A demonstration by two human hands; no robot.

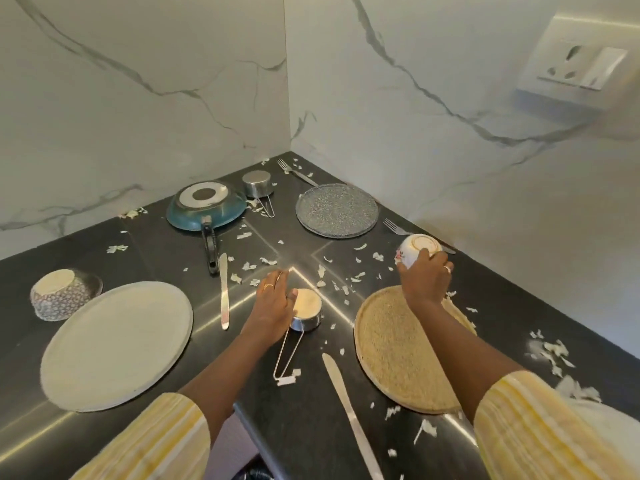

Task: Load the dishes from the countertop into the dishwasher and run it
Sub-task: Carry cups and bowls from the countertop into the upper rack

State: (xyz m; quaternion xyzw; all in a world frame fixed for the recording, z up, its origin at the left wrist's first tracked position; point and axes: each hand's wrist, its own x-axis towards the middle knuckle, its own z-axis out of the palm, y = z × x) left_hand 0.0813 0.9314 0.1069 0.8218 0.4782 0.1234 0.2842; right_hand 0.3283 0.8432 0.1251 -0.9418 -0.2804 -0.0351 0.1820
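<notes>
The right hand [427, 277] grips an inverted white floral bowl [415, 245] at the right side of the dark table [156, 244], fingers curled round its wall, just beyond a tan plate [391, 348]. The left hand [273, 301] rests at table centre, fingers straight and together, thumb touching an inverted steel cup [306, 311]. A blue pan [207, 213], white plate [114, 344] and patterned bowl [57, 294] lie further left.

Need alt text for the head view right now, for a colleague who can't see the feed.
The person's right hand grips an upturned floral bowl while the left hand touches a small steel cup, over a dark countertop strewn with white scraps. Plates, a pan, knives and forks lie around.
</notes>
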